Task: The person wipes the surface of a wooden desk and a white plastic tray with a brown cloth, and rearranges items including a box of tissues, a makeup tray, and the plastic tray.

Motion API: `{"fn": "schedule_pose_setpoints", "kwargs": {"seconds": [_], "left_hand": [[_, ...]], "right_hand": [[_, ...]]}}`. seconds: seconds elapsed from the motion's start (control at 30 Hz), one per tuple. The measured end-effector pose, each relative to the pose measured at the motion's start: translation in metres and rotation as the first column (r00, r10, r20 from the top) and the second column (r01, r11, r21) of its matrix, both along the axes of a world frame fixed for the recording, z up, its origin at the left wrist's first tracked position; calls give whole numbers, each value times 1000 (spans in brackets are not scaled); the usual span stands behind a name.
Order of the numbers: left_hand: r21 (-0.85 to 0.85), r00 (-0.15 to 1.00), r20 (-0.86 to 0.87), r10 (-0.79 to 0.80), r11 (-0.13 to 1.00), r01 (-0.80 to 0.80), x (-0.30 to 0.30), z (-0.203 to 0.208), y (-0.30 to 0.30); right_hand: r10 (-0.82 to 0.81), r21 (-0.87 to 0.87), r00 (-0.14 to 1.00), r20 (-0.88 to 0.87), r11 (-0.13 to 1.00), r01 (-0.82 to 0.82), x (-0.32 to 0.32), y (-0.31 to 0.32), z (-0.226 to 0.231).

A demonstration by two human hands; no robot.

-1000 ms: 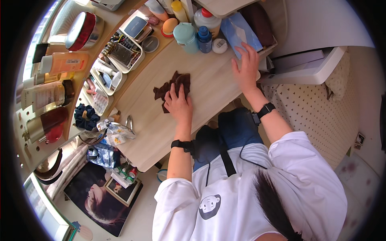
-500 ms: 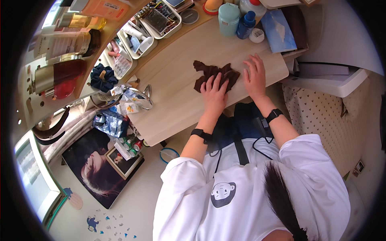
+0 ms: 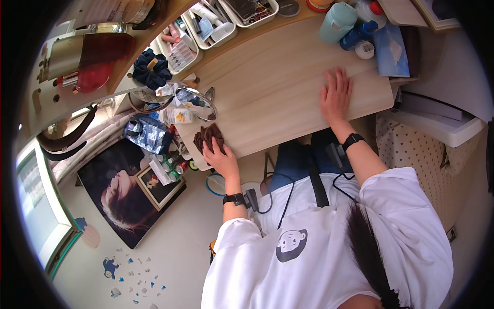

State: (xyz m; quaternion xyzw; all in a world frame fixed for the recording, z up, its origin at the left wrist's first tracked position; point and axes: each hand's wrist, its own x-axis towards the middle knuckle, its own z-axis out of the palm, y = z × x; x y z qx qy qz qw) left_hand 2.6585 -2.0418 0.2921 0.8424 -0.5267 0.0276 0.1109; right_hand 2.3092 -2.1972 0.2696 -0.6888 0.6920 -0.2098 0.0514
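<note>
Near the left end of the wooden desk [image 3: 278,87], my left hand [image 3: 220,158] presses on a crumpled dark brown cloth [image 3: 208,135]. The fingers curve over the bunched cloth, and part of it is hidden under them. Toward the right end of the desk, my right hand [image 3: 337,97] rests palm down on the bare wood, fingers stretched out, holding nothing.
A round mirror [image 3: 208,105] and small packets stand just beyond the cloth. White trays [image 3: 218,38] of cosmetics line the back edge. A light teal cup [image 3: 338,23], a blue bottle [image 3: 358,35] and a tissue pack [image 3: 391,51] stand at the back right.
My left hand has carried the brown cloth from the desk's middle leftward to its left end, bunching it. My right hand has settled flat on the desk. The view has shifted slightly.
</note>
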Motion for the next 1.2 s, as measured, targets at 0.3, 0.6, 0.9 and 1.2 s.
{"fn": "schedule_pose_setpoints", "kwargs": {"seconds": [0.3, 0.6, 0.9, 1.2], "left_hand": [[13, 974, -138, -181, 983, 184, -73, 10, -27], [-63, 896, -248, -368, 929, 364, -118, 7, -141], [-52, 701, -354, -619, 762, 646, -143, 9, -113], [-149, 831, -270, -487, 873, 464, -158, -3, -207]], "right_hand": [[-27, -29, 996, -85, 999, 24, 1, -2, -2], [-32, -21, 992, -125, 999, 29, 5, -3, -1], [-47, 15, 993, -106, 999, 49, 1, -2, 0], [-39, -18, 998, -50, 999, 38, 3, -4, 4]]}}
